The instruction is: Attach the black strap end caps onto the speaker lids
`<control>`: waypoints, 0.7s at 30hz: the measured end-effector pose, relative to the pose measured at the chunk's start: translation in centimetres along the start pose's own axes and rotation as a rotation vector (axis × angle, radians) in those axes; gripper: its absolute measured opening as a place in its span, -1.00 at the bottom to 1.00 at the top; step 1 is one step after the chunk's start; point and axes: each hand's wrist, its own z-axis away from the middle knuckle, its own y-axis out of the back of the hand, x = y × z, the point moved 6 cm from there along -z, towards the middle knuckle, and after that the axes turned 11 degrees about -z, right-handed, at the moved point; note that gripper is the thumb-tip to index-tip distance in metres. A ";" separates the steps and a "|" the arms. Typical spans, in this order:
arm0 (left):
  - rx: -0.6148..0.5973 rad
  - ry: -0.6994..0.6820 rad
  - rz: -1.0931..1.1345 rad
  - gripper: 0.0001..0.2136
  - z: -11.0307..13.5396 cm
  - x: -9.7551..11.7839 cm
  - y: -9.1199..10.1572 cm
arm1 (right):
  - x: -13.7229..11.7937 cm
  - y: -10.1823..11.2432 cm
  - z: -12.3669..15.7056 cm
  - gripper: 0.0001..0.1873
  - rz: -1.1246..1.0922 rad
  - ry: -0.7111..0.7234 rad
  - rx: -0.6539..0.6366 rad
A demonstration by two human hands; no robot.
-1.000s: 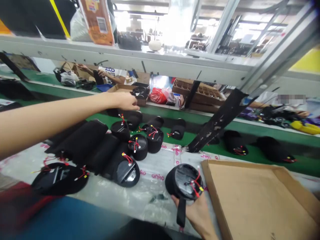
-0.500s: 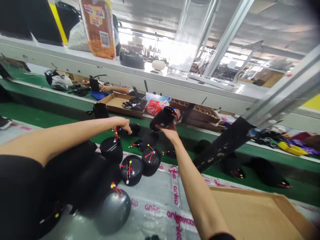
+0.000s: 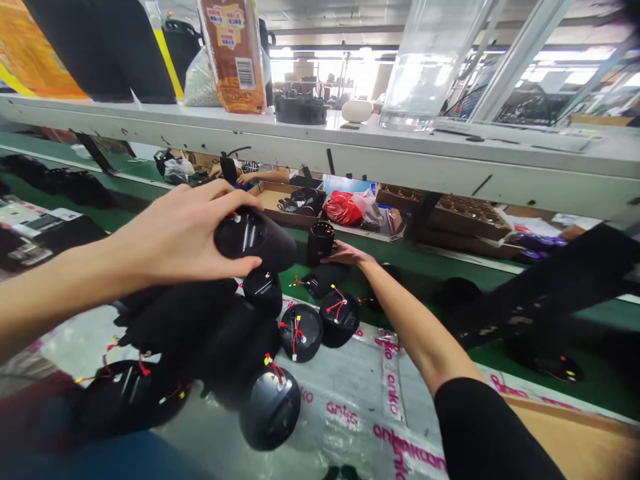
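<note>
your left hand curls around a black cylinder above the wrapped surface
your right hand touches an upright black canister over the green belt, its grip too small to tell; wired black housings crowd the surface under a white shelf, the bright workshop behind.

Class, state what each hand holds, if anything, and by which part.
Left hand: a glossy-ended black cylinder, gripped around its side near that end. Right hand: at the side of an upright black cylinder; whether it grips cannot be told.
</note>
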 end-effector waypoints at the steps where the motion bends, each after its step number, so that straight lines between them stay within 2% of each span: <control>1: 0.044 0.001 0.058 -0.13 1.6 0.6 1.1 | 0.3 0.4 0.4 -0.59 0.034 -0.019 -0.047; 4: 0.144 -0.057 0.172 -0.20 6.0 3.0 3.7 | 0.7 0.7 1.8 -0.61 0.147 -0.043 -0.170; 7: 0.234 -0.207 0.251 -0.10 8.8 6.5 5.5 | -0.3 -0.3 3.5 -0.57 0.237 0.012 -0.205; 9: 0.229 -0.333 0.307 -0.07 9.6 9.6 5.8 | -1.3 -1.2 4.8 -0.54 0.286 0.061 -0.205; 11: 0.173 -0.461 0.330 -0.16 9.9 13.1 5.2 | -2.2 -1.7 6.3 -0.54 0.317 0.095 -0.191; 13: 0.120 -0.585 0.302 -0.28 10.2 16.6 3.6 | -2.9 -1.6 7.7 -0.54 0.332 0.100 -0.147; 16: 0.042 -0.748 0.175 -0.34 11.2 20.9 -1.0 | -3.7 -0.4 9.6 -0.55 0.329 0.061 -0.016; 18: -0.011 -0.828 0.064 -0.33 11.9 22.7 -4.9 | -4.3 1.0 10.9 -0.55 0.300 0.025 0.095; 21: -0.082 -0.885 -0.067 -0.32 12.2 23.4 -9.9 | -5.2 3.5 13.2 -0.46 0.207 -0.002 0.260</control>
